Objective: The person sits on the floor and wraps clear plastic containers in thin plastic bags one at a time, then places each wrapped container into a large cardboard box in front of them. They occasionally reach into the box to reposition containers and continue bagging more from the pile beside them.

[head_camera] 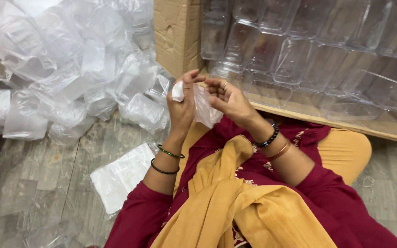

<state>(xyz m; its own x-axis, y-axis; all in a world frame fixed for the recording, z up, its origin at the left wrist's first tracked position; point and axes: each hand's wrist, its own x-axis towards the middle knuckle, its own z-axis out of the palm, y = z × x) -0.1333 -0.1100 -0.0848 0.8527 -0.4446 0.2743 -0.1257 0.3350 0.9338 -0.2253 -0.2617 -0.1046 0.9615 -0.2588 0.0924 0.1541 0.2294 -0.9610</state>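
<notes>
My left hand [182, 106] and my right hand [228, 100] are raised together in front of me, both pinching one thin clear plastic bag [205, 110]. The left fingers grip its white top edge; the right fingers pull at the other side of the opening. The bag hangs down between the hands over my lap. I sit on the floor in a dark red garment with a mustard scarf [235, 202].
A heap of bagged clear plastic containers [70, 69] fills the floor at upper left. A flat stack of plastic bags [122, 177] lies by my left elbow. A cardboard box [178, 32] holds rows of clear plastic containers [309, 50] at upper right.
</notes>
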